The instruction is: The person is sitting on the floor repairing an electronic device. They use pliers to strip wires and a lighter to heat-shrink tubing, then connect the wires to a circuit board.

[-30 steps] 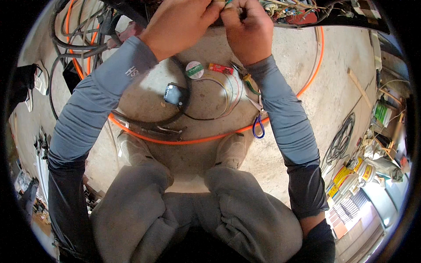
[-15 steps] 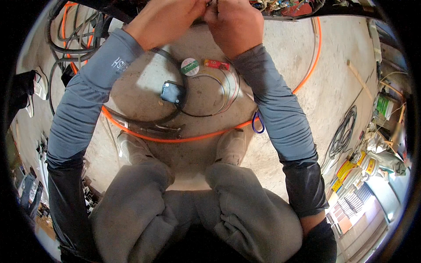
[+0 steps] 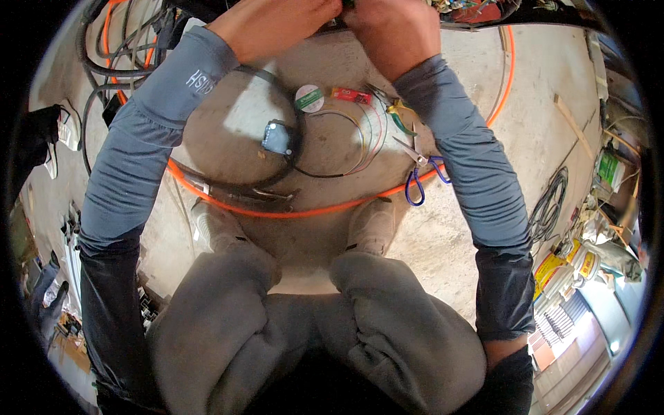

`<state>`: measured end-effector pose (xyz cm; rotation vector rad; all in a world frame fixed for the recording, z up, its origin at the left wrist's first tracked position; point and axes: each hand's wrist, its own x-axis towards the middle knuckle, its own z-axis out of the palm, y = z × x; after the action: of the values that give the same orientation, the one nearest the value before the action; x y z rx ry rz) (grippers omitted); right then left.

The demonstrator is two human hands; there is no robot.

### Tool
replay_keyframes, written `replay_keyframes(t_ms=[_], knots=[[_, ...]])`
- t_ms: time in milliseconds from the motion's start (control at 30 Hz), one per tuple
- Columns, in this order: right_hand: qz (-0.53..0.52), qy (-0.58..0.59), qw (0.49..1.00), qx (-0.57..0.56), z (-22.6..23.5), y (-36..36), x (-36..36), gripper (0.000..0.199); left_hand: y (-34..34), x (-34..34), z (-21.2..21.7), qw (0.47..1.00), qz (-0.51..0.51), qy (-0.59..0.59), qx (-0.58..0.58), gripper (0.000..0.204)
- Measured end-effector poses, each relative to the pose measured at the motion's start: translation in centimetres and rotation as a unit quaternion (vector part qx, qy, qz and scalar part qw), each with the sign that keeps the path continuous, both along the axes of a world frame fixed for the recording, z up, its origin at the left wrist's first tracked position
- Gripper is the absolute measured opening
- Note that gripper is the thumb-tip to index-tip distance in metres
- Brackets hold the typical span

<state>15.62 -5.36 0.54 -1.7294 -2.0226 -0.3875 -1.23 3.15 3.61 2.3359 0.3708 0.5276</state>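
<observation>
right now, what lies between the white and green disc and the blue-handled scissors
In the head view, thin coloured wires curve across the floor between the disc and the scissors.

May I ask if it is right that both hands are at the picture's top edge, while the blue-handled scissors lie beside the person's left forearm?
Not quite: in the head view, the scissors lie beside the right forearm, not the left. The left hand and right hand are indeed at the top edge.
</observation>
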Motion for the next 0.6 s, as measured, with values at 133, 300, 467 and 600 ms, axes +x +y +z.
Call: replay_keyframes(t_ms=[133, 300, 467, 600], knots=[[0.043, 0.035, 0.998, -0.011, 0.8, -0.1, 1.1, 0.012, 0.1, -0.2, -0.7, 0.999, 0.037, 0.032, -0.001, 0.010], [0.042, 0.130, 0.990, -0.037, 1.2, -1.5, 1.2, 0.015, -0.6, -0.4, -0.4, 0.996, 0.073, 0.035, -0.044, 0.016], [0.050, 0.210, 0.976, -0.014, 2.2, -2.4, 0.5, 0.013, -0.9, -0.8, -0.3, 0.994, 0.087, 0.030, -0.064, 0.018], [0.074, 0.154, 0.985, 0.003, 2.2, -1.9, 0.8, 0.012, -0.9, -0.8, -0.4, 0.994, 0.092, 0.020, -0.048, 0.018]])
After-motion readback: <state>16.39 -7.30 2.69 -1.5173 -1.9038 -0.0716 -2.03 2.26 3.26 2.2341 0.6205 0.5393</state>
